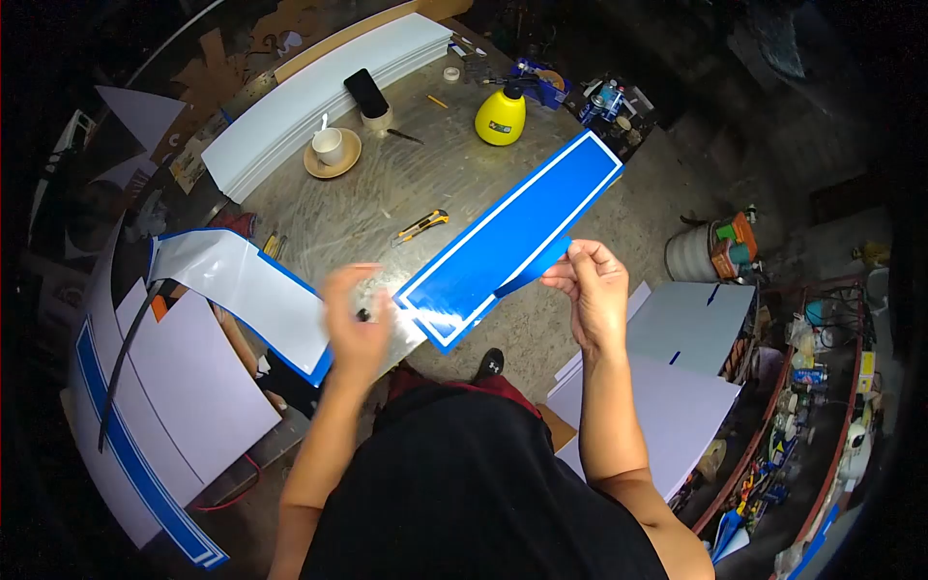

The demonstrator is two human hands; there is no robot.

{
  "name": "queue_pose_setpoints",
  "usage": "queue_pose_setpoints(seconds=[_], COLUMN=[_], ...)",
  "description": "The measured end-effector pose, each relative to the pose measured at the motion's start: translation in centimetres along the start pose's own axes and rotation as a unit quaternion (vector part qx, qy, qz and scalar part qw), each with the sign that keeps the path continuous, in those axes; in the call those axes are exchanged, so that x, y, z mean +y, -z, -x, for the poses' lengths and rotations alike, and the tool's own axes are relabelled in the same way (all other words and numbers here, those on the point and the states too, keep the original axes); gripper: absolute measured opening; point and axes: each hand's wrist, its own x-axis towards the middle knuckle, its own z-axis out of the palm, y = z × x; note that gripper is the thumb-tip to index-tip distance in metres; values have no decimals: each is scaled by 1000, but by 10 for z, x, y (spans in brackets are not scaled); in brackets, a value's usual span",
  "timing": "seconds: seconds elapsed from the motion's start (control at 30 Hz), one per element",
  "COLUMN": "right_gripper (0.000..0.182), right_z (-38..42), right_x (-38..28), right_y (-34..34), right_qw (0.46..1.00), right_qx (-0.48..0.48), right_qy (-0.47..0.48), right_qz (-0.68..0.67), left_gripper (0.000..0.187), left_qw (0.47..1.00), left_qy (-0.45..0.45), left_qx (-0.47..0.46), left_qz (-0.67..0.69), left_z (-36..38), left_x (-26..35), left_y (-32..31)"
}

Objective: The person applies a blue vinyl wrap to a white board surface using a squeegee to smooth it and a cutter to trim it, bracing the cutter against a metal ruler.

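Note:
A long blue panel with a white border line [512, 227] lies slantwise over the near right part of the metal table. My right hand [594, 290] pinches a narrow blue strip of film [536, 271] that lifts away from the panel's near edge. My left hand [358, 324] is smeared by motion, between the panel's near left end and a white sheet with blue edges [256, 285]. That sheet droops across the table's left side, its end close by my left wrist. A yellow utility knife [421, 226] rests on the table beyond the panel.
On the table [290, 217] stand a yellow spray bottle [500, 116], a cup [329, 147] on a saucer and a phone [365, 94]. A stack of white panels [319, 101] lines the far edge. Pale boards [667, 377] lean at right, beside cluttered shelves [783, 454].

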Motion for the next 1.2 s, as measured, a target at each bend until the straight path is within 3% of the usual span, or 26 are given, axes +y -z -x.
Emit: queue_pose_setpoints(seconds=[0.17, 0.37, 0.73, 0.83, 0.87, 0.93, 0.97, 1.03, 1.2], right_gripper=[15, 14, 14, 14, 14, 16, 16, 18, 20], right_z=[2, -3, -49, -71, -80, -98, -108, -130, -184], right_x=[-10, -29, -46, -56, -59, -67, -70, -70, -75], right_y=[68, 174, 266, 274, 277, 283, 288, 302, 323], right_qw=[1000, 1000, 998, 997, 997, 998, 998, 994, 986], right_qx=[-22, -1, 54, 71, 73, 66, 67, 89, 130], right_qy=[8, 20, 8, 10, 12, 18, 21, 31, 27], right_qz=[-15, -18, -33, -33, -28, -9, -2, 60, 103], left_gripper=[48, 35, 24, 18, 15, 14, 14, 14, 15], left_qw=[979, 970, 969, 969, 962, 904, 902, 798, 711], left_qy=[-137, -153, -120, -46, 57, 215, 215, 358, 438], left_qx=[-146, -190, -212, -234, -232, -236, -235, -245, -284], left_qz=[-26, -13, 31, 64, 133, 284, 291, 419, 471], left_z=[5, 36, 29, 16, 13, 2, -4, -29, -72], left_x=[105, 151, 172, 165, 160, 142, 133, 126, 112], left_y=[-142, -256, -366, -394, -406, -435, -447, -466, -507])
